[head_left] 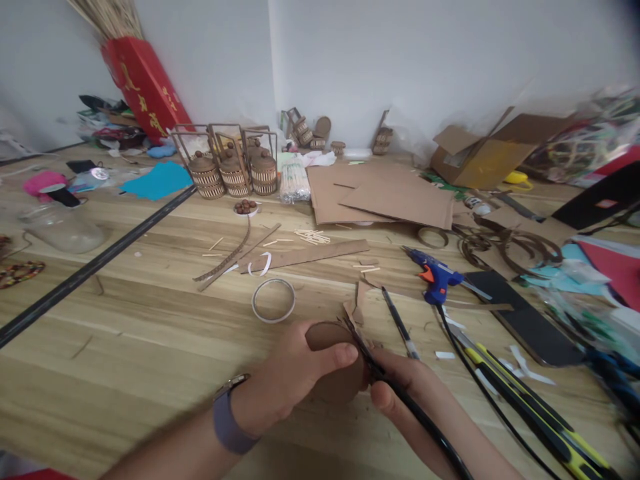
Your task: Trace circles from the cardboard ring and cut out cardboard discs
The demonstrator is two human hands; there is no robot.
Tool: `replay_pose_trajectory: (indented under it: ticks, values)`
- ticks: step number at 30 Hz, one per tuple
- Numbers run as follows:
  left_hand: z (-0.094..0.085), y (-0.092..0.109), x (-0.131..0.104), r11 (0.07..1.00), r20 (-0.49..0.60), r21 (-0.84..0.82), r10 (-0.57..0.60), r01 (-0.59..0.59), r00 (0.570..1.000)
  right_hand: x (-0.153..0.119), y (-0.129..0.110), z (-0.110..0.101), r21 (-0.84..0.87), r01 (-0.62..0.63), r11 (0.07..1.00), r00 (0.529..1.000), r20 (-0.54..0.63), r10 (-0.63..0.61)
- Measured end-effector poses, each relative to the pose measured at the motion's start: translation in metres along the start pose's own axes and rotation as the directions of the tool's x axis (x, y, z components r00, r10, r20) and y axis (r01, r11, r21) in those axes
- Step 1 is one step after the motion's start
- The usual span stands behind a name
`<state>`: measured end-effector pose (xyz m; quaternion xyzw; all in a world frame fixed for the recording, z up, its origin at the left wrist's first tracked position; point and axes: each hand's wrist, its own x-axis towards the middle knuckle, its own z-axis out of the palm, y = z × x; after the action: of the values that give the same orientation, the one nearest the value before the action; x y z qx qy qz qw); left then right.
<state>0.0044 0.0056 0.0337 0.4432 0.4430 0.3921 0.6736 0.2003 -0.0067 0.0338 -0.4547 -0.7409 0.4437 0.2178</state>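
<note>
Matt cardboard disc (340, 385), grained wooden surface (125, 380)
The black tool (425, 423) looks smooth, glossy and plastic. Flat sheets (400, 200) are dull brown cardboard; the glue gun (439, 283) is smooth blue plastic, the phone (535, 327) dark and smooth. The jar (65, 230) looks clear and shiny, the 3 lidded baskets (233, 181) ribbed and wood-like.

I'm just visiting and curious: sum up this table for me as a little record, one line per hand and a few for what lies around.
Left hand: holds a cardboard disc, thumb across its face
Right hand: grips a long black item, kind unclear, by the disc's edge
Left wrist: watch with purple strap
Beyond the hands: pale ring, like a tape roll
To the right: blue glue gun, yellow-and-black utility knife
Farther back: three lidded baskets, cardboard sheets
Surface: wooden table
</note>
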Motion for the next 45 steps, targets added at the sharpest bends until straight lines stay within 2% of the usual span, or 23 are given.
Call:
replay_pose_trajectory:
  ticks: [16,21,25,30,37,45]
  values:
    - [-0.004,0.001,0.001,0.998,0.057,-0.064,0.028,-0.025,0.998,-0.001,0.001,0.0,-0.029,0.013,0.999,0.999,-0.028,-0.014]
    - [0.002,-0.001,0.001,0.972,0.0,-0.234,-0.035,0.034,0.999,-0.002,0.006,0.002,-0.013,-0.032,0.999,0.998,-0.052,0.031]
    - [0.007,-0.004,0.001,0.944,0.0,-0.33,-0.015,0.014,1.0,0.0,0.007,0.004,-0.036,-0.046,0.998,0.996,-0.08,0.043]
    - [0.007,-0.004,0.002,0.973,-0.082,-0.229,-0.007,-0.012,0.997,0.001,0.007,0.006,0.002,-0.031,1.0,0.998,-0.062,0.031]
    - [0.006,-0.007,0.001,0.991,-0.085,-0.13,0.019,-0.03,0.996,0.001,0.005,0.003,0.086,-0.053,0.995,0.998,-0.01,0.054]
    - [0.005,-0.01,0.001,0.991,-0.062,-0.131,0.002,-0.01,0.998,0.002,0.006,0.003,0.086,-0.034,0.996,0.999,-0.009,0.035]
